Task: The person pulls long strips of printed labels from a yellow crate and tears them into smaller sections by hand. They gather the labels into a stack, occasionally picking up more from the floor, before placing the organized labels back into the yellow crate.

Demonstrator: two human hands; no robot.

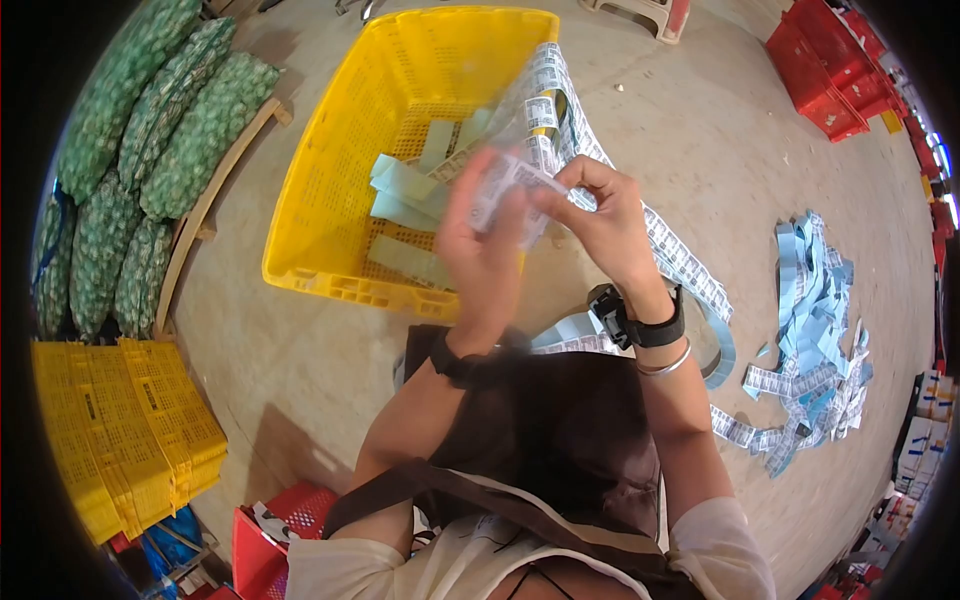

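My left hand [480,250] is blurred and holds a clear plastic bag [515,115] with a printed label on it. At the bag's right side, my right hand [605,215] pinches the edge of a white printed label [535,178], thumb and forefinger together. A long strip of printed labels [685,262] hangs over the right rim of the yellow crate [285,235] and runs down beside my right wrist. Inside the crate lie pale blue backing strips [405,190]. Both hands are above the crate's near right side.
Green net sacks [205,135] lie on a wooden pallet at the left, above stacked yellow crates [130,425]. A heap of blue and printed strips [810,310] lies on the floor at right. Red crates [825,75] stand at the upper right, a stool [650,12] at the top.
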